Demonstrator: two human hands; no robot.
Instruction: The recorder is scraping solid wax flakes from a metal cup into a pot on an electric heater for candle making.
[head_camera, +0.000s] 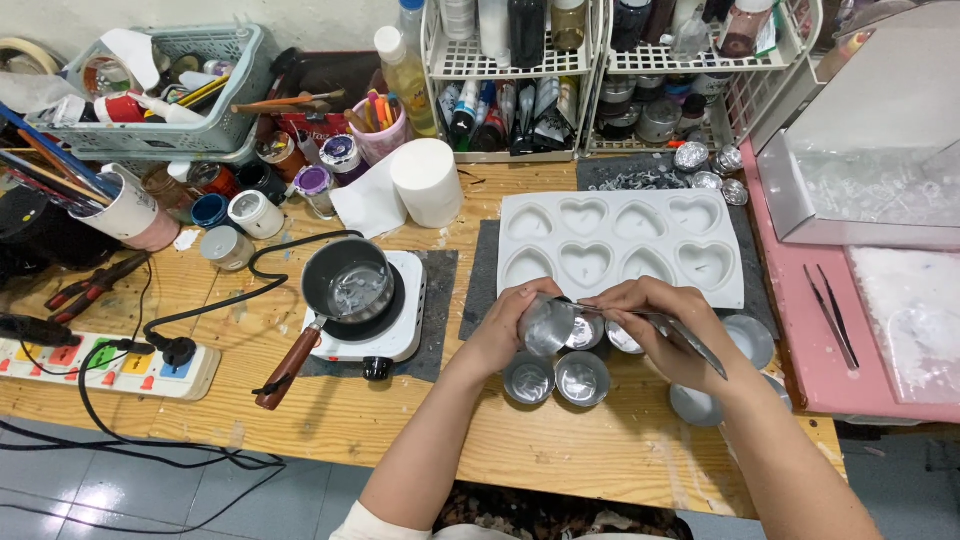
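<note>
Just behind the white heart-patterned mould (620, 245), the wire racks (520, 60) are white too. Left of the mould, a white hotplate (385, 320) carries a dark grey pan (348, 285) with a reddish-brown handle. In front of the mould sit silver metal cups (556, 378). Right of the mould lies a pink tray (815, 330). The table (600, 450) is pale, grained wood.

Two bare forearms come into view from the near edge. The left hand (510, 325) and the right hand (668, 335) wear no gloves, rings or wristbands that can be made out. At the near end of the left arm a short pale, cream-coloured sleeve (362, 524) shows at the upper arm. The right arm leaves the picture bare, with no sleeve in sight.
</note>
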